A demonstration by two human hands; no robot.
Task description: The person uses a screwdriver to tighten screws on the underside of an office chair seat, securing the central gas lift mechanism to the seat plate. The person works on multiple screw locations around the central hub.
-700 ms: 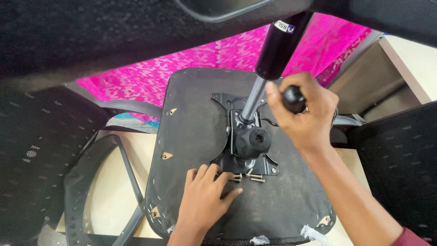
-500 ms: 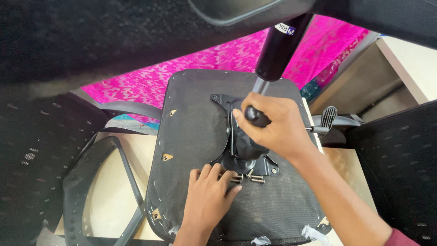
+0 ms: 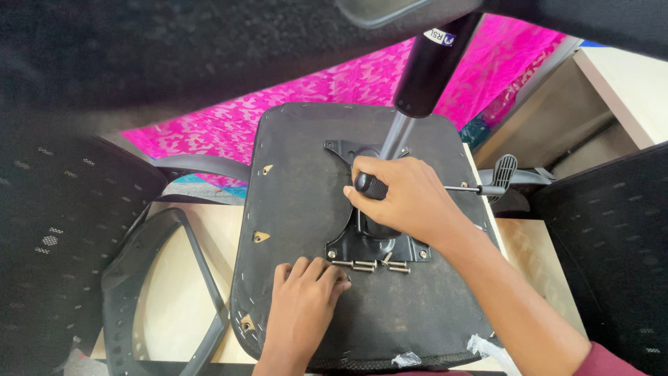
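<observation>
- R hand (image 3: 410, 202), frame centre: fingers wrapped round black knob (image 3: 370, 186) over metal plate (image 3: 376, 244).
- L hand (image 3: 303, 306), lower centre: fingers flat, slightly spread, on upturned seat base (image 3: 299, 195), tips by bolts (image 3: 369, 265).

Around my right hand (image 3: 410, 202) the room is tight: the gas cylinder (image 3: 424, 76) rises just above it and the lever (image 3: 487, 184) sticks out beside. Loose bolts (image 3: 369, 265) lie before my left hand (image 3: 303, 296); the seat underside (image 3: 292, 181) on its left is open.
</observation>
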